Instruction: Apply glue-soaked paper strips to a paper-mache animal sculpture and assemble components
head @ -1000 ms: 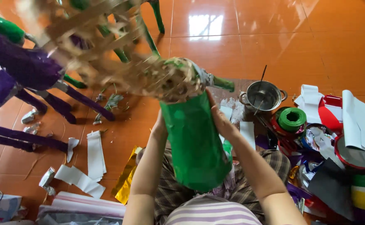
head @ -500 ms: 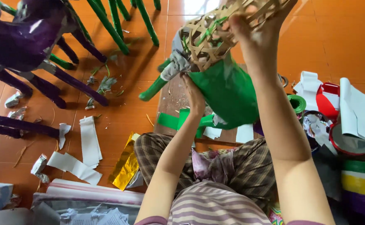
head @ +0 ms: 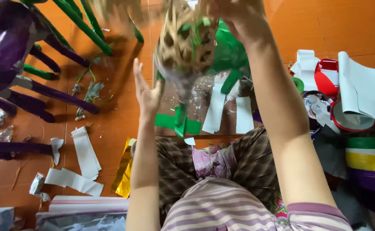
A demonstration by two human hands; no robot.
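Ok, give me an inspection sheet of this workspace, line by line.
Surface: orange tiled floor.
Job's things: woven bamboo frame, partly wrapped in green paper, blurred.
Clutter: white paper strips, gold foil, tape rolls.
Grippers: right hand grips the frame's top; left hand open, apart from it.
Cables: nothing seen.
Surroundings: purple and green paper-covered figure at left.

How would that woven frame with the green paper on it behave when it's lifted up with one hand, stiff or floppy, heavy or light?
Probably light: the right hand alone holds the woven frame up high. The open lattice likely stays fairly stiff but could crush if squeezed. The green paper hangs loose, so it probably flaps and tears easily.
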